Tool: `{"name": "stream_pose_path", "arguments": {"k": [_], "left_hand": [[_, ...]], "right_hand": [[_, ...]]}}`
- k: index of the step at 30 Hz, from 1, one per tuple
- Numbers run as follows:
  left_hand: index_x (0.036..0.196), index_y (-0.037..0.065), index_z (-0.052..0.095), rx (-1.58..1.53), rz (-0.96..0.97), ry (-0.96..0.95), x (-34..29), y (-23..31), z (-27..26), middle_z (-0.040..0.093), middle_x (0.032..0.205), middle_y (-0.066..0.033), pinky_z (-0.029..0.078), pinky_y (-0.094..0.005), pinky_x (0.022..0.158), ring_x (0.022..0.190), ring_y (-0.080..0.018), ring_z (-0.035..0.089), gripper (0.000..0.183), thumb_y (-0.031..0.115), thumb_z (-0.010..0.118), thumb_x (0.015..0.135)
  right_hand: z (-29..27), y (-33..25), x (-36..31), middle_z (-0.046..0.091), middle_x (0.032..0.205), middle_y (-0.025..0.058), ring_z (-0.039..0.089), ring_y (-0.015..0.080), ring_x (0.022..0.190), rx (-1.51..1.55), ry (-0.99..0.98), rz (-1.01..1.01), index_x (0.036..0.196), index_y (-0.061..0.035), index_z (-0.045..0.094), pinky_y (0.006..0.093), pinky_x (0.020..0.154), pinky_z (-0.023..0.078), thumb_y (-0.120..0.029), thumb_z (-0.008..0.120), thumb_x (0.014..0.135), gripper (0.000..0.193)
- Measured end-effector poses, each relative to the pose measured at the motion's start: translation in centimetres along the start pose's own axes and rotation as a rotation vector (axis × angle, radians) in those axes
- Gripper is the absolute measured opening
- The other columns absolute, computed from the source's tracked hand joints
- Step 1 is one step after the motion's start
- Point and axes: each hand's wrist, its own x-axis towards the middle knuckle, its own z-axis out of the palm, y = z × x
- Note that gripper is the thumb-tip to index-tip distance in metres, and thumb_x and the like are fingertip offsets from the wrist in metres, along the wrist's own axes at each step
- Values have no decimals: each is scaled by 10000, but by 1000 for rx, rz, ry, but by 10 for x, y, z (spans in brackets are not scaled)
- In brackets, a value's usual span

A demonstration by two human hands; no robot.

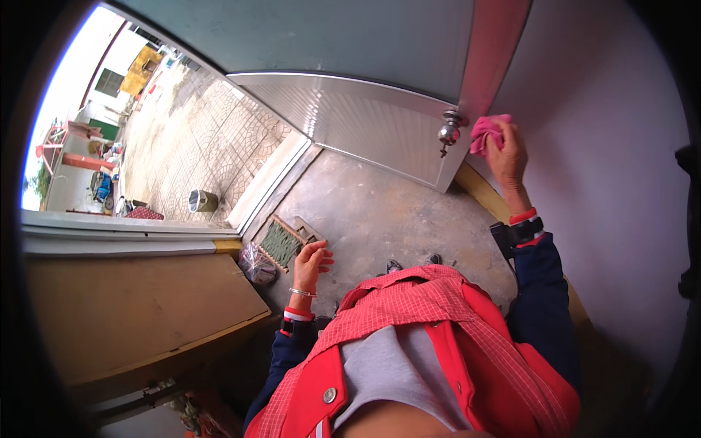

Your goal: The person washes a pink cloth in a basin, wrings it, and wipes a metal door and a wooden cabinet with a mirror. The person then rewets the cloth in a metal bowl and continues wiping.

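A bunched pink cloth [488, 134] is gripped in my right hand [507, 157], raised at the edge of the door. Just left of the cloth, a shiny round door knob [449, 133] with a key in it sticks out from the door [380, 124]. The door has a ribbed silver lower panel and a greenish pane above. My left hand [312, 264] hangs in the air at the lower left, holding nothing, its fingers loosely bent and apart.
A wooden tabletop [139, 306] stands at my left. Beside it on the floor are a clear plastic bag [257, 264] and a green woven piece in a frame [280, 244]. A pale wall [606, 168] rises on the right. Outside the doorway, a bucket [203, 201] stands on tiled ground.
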Motion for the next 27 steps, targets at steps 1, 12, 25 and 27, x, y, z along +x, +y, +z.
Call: {"name": "stream_pose_path", "arguments": {"k": [1,12,25,27], "left_hand": [[1084,70,563,-1,9,-10,2,2,0,637,852,-40,468,-235,569,713,-148,631,223,174,518,893],[1081,66,568,29,8,-32,2,-4,-28,629,862,-30,469,-246,590,731,-137,618,232,187,507,893],[1078,75,564,-67,12,89,-16,-43,-78,626,877,-29,486,-257,608,747,-120,608,220,172,488,896],[1080,81,562,-110,-9,140,-27,-56,-89,627,879,-32,484,-260,606,752,-127,610,221,176,486,895]], "right_hand": [[-8,-9,19,562,906,84,566,279,845,22,66,-58,1016,-116,572,353,710,471,-65,646,734,296],[56,12,-94,627,964,169,584,372,917,-223,-517,608,1022,-119,566,437,760,461,-222,579,771,271],[126,-138,-47,532,936,139,540,330,908,300,-331,-112,1084,-64,516,398,766,444,34,623,707,404],[158,-133,-60,576,962,158,561,343,911,130,-577,48,1057,-83,525,416,769,442,-65,594,740,325]]}}
